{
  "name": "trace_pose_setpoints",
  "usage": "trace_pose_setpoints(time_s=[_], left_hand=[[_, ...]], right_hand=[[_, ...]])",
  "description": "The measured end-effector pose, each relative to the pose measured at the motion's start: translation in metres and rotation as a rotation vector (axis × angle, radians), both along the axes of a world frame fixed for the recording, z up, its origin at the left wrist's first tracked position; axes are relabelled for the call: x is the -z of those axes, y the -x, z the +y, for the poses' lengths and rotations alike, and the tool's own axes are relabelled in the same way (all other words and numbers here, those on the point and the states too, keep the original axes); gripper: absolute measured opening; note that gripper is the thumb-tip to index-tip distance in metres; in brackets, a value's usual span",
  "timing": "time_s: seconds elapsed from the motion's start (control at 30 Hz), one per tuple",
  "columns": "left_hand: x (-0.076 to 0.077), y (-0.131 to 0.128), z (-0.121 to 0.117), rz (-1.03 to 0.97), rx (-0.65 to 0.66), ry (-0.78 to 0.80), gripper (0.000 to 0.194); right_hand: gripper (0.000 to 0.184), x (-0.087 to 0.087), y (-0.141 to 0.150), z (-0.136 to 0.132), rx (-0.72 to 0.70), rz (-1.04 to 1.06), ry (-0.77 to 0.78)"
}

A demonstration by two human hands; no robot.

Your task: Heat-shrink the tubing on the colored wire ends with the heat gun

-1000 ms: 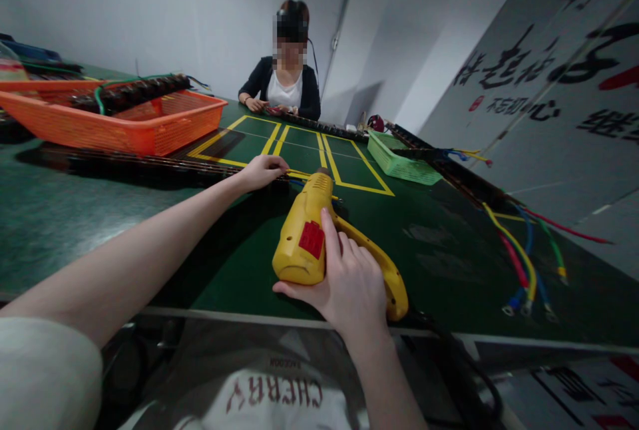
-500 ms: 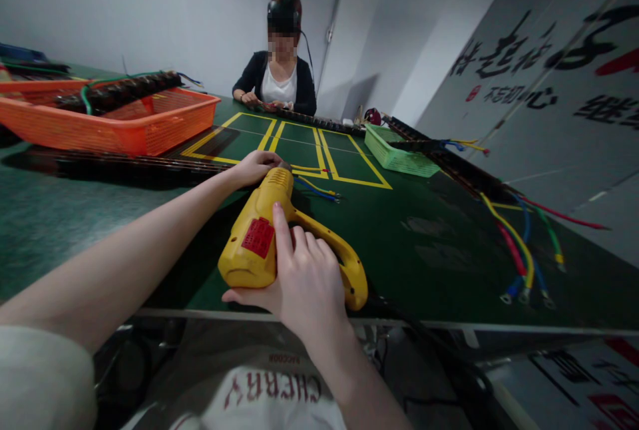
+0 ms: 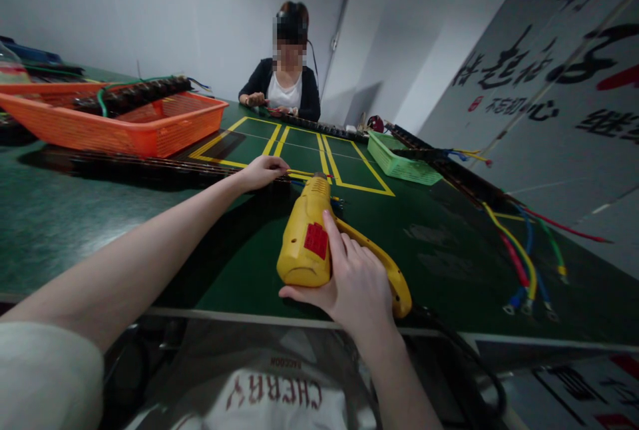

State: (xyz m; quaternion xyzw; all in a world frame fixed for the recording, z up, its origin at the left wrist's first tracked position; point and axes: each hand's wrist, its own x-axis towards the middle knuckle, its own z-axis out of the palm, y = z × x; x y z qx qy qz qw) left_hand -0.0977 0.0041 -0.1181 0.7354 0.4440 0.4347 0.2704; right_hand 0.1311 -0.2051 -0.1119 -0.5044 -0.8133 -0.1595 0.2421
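My right hand (image 3: pixel 355 283) is wrapped around a yellow heat gun (image 3: pixel 309 233) with a red label, held low over the green table (image 3: pixel 439 243) near its front edge. The gun's nozzle points away from me toward thin yellow and blue wires (image 3: pixel 333 201) lying on the table. My left hand (image 3: pixel 262 171) reaches forward with its fingers curled and pinched at those wires just left of the nozzle. It rests beside a long dark terminal strip (image 3: pixel 150 167).
An orange basket (image 3: pixel 144 127) with a dark cable strip stands at the left. A green basket (image 3: pixel 402 162) sits at the right rear. Coloured lugged wires (image 3: pixel 524 270) lie at the right. Another person (image 3: pixel 285 80) sits at the far end of the table.
The heat gun and my right hand swung back to the right after a shift left. My left hand stayed on the wires by the nozzle.
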Motion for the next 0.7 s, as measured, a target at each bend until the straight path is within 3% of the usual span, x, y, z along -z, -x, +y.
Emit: trace_pose_setpoints(time_s=[0.47, 0.7], left_hand=[[0.000, -0.001, -0.001, 0.034, 0.009, -0.042, 0.023], [0.002, -0.002, 0.002, 0.033, -0.025, -0.050, 0.023]], right_hand=[[0.118, 0.002, -0.014, 0.001, 0.043, 0.001, 0.002], [0.122, 0.005, 0.010, -0.004, 0.057, 0.006, -0.028]])
